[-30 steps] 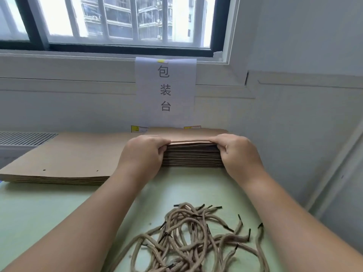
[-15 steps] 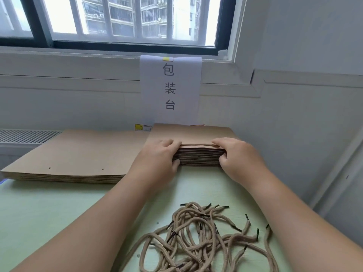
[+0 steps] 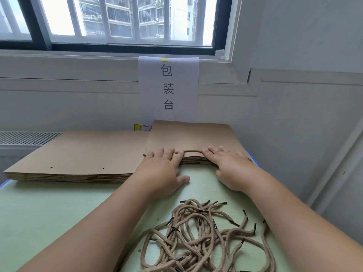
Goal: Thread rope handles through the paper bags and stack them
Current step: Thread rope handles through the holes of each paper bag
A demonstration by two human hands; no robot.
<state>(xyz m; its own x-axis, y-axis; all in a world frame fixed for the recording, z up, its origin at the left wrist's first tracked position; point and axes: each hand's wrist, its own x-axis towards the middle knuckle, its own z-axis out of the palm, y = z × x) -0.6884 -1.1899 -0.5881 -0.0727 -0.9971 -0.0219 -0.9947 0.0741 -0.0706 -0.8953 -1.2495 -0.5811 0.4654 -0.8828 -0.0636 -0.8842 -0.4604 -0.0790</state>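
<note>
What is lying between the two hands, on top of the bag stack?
A rope handle arches between the left hand and the right hand, on the stack; the head view shows it.

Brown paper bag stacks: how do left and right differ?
The left stack of brown paper bags shows bare punched holes, no handle; the right stack of brown paper bags carries a tan rope handle. The left stack lies untouched; left hand and right hand press the right stack. Both lie flat on the green table.
</note>
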